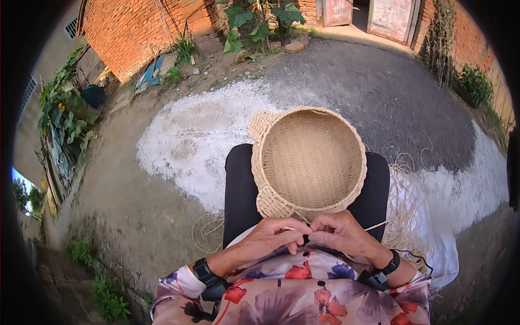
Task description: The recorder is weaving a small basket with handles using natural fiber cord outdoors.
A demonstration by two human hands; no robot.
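A round woven basket (309,157) of tan cord rests on my lap, its open top facing up. Two rounded woven ears stick out from its left rim, one at the far side and one at the near side. Just in front of its near edge, my left hand (276,233) pinches a thin strand of cord (376,225). Close beside it, my right hand (338,232) is closed on the same cord, with thumb and forefinger together. The cord trails out past my right hand to the right. Fingertips partly hide where the strand meets the basket.
A loose heap of tan cord (403,208) lies on a white sack (441,249) to my right. Another loop of cord (208,233) hangs by my left leg. Concrete ground surrounds me, with plants, a brick wall (141,32) and a doorway (360,16) farther off.
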